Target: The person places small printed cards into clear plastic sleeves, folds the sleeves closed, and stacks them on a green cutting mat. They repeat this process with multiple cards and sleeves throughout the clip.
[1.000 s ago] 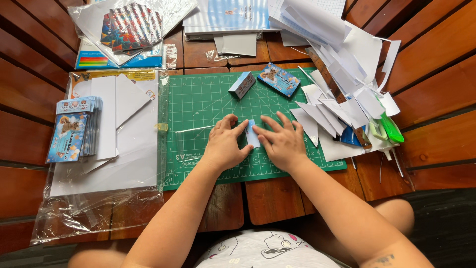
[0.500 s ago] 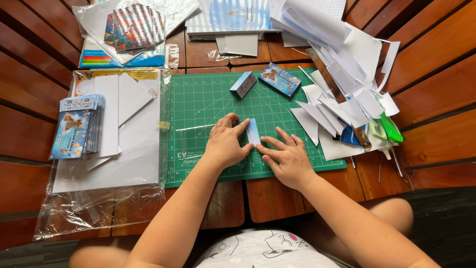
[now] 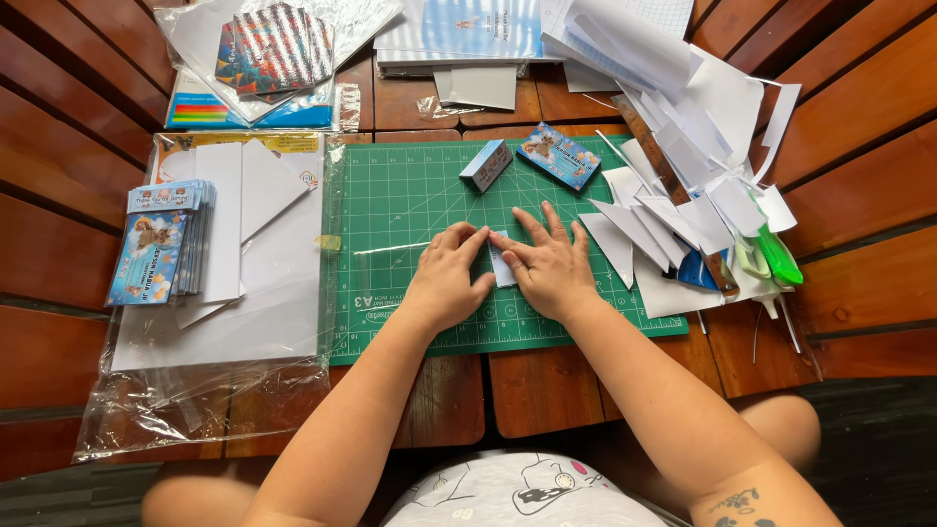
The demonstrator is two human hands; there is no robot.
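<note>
- Pressing together, your left hand (image 3: 447, 278) and right hand (image 3: 549, 263) pinned the small paper piece (image 3: 502, 265) flat on the green cutting mat (image 3: 410, 195).
- You did well to crease firmly, keeping edges aligned.

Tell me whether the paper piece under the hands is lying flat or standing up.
Flat: the small paper piece lies on the green cutting mat, pressed by the left hand and right hand.
</note>
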